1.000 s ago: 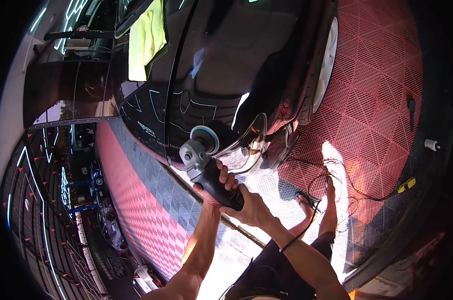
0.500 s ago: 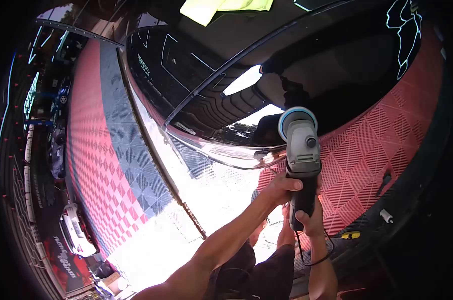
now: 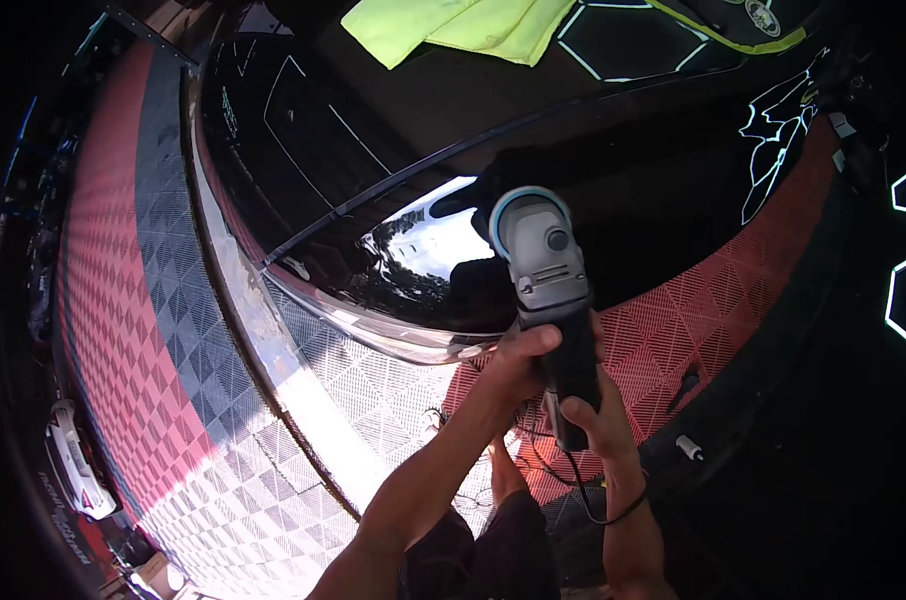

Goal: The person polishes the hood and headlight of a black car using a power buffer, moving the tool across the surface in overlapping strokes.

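A grey and black power polisher [image 3: 548, 262] with a round, blue-edged pad rests its head over the glossy black car panel [image 3: 643, 170]. My left hand [image 3: 523, 362] is wrapped round the front of its black body, thumb on top. Further back, my right hand [image 3: 603, 412] grips the rear of the handle. A black cord [image 3: 583, 497] hangs from the tool's end and loops by my right forearm. The pad's underside is hidden, so its contact with the panel cannot be made out.
Yellow-green cloths [image 3: 463, 30] lie on the car beyond the panel. A white bottle [image 3: 689, 447] is on the floor at the right. Red and grey floor tiles [image 3: 173, 300] surround the car. A white car [image 3: 76, 460] is at the far left.
The polisher and both hands have shifted left and slightly up in view, toward the bright reflection. The view has turned, showing more of the cloths and the lit hexagon reflections.
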### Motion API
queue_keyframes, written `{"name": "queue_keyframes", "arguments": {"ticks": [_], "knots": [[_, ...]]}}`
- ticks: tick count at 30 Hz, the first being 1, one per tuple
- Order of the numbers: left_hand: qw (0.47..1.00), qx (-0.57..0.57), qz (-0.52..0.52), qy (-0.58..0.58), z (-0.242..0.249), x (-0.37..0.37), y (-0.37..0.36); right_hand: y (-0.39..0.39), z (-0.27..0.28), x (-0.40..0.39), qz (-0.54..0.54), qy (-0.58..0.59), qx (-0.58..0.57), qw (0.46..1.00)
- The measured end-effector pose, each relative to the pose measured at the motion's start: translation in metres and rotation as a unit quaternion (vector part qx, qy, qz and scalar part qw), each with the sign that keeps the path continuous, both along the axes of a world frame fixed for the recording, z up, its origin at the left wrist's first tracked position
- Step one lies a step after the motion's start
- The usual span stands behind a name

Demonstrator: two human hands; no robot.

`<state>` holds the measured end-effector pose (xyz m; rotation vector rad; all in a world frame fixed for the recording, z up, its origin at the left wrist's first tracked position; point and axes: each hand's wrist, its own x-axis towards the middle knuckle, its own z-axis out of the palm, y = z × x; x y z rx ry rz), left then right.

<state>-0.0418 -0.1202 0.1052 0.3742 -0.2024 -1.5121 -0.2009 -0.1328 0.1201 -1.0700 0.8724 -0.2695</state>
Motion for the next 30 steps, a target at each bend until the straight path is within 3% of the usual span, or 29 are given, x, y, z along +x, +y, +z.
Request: {"name": "queue_keyframes", "arguments": {"ticks": [1,4,6,9,10,12,14,17,22,25,30], "knots": [[1.000,0.022,-0.018,-0.009,0.006,-0.006,-0.009,-0.005,0.003,-0.005,-0.036,-0.037,0.057,0.997],[0.999,0.039,-0.024,-0.017,0.011,-0.016,-0.023,-0.016,0.007,-0.014,-0.066,-0.056,0.051,0.995],[0.999,0.041,-0.017,-0.021,0.010,-0.013,-0.021,-0.021,-0.005,-0.016,-0.028,-0.061,0.063,0.996],[0.997,-0.020,0.073,0.000,-0.004,0.006,-0.005,-0.026,0.006,0.016,0.035,-0.006,-0.081,0.996],[0.995,-0.042,0.086,0.009,-0.007,0.012,-0.001,-0.035,0.010,0.022,0.035,-0.010,-0.079,0.996],[0.990,-0.075,0.116,0.001,-0.011,0.021,0.000,-0.043,0.015,0.035,0.159,0.029,-0.075,0.984],[0.991,-0.066,0.112,0.001,-0.008,0.024,0.001,-0.033,0.002,0.035,0.150,0.021,-0.085,0.985],[0.995,-0.036,0.087,0.015,-0.009,0.026,0.010,-0.015,-0.004,0.037,0.038,-0.047,-0.044,0.997],[0.986,-0.027,0.147,0.068,-0.018,0.048,0.054,0.009,-0.015,0.055,0.119,0.029,-0.039,0.992],[0.979,-0.069,0.181,0.062,-0.036,0.073,0.076,0.022,0.008,0.101,0.194,0.064,-0.107,0.973],[0.964,-0.114,0.205,0.127,-0.033,0.099,0.094,0.046,-0.013,0.120,0.200,0.084,-0.197,0.956]]}}
